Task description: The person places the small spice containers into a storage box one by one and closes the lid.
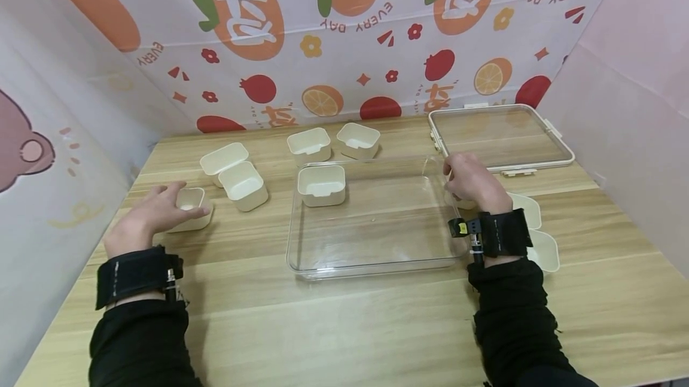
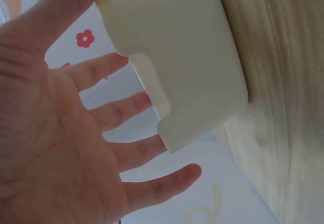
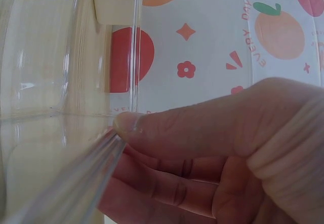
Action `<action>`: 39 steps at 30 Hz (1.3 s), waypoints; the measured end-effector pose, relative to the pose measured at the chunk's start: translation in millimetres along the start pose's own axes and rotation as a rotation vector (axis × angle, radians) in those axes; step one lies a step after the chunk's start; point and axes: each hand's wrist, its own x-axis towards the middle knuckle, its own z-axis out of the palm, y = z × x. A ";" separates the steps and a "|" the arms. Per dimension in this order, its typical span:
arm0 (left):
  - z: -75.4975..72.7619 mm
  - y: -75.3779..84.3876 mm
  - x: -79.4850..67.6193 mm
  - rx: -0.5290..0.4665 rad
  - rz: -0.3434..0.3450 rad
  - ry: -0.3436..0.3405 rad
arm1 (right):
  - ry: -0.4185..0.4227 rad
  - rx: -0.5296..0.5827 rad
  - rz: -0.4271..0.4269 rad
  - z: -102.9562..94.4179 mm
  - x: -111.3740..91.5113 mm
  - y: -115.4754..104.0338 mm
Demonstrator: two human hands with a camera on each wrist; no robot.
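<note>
My left hand [image 1: 156, 210] is over a small cream open-topped box [image 1: 192, 197] at the table's left. In the left wrist view its fingers are spread and fairly straight, with fingertips at the notched rim of the cream box [image 2: 187, 62]. The right hand [image 1: 476, 182] pinches the far right corner of a large clear plastic box [image 1: 371, 270]. Up close, the right thumb [image 3: 172, 127] presses on the clear rim while the other fingers curl below it, outside the wall. One cream box [image 1: 322, 189] stands inside the clear box, at its far left corner.
Two cream boxes [image 1: 244, 186] stand together right of the left hand. Another pair [image 1: 359, 140] is behind the clear box. More cream boxes [image 1: 545, 250] are partly hidden by the right wrist. A clear lid with a cream frame [image 1: 503, 136] lies at the back right, before the printed cloth.
</note>
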 end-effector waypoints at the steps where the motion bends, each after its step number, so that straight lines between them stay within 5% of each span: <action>1: 0.2 -0.3 0.0 0.000 0.000 0.000 | 0.000 0.001 -0.001 0.3 0.1 0.1; 14: -1.6 -1.9 -0.4 -0.005 0.033 -0.017 | -0.001 -0.006 -0.003 1.1 1.4 0.9; 20: -5.9 -0.6 -1.8 0.031 0.035 0.068 | -0.013 -0.011 -0.001 -0.9 1.7 -1.0; 26: -21.6 18.1 -6.6 0.046 0.047 0.210 | -0.012 -0.004 0.010 -3.3 1.9 -2.0; 39: -40.3 65.2 -16.7 0.074 0.073 0.335 | -0.010 0.000 0.005 -0.5 2.3 -0.5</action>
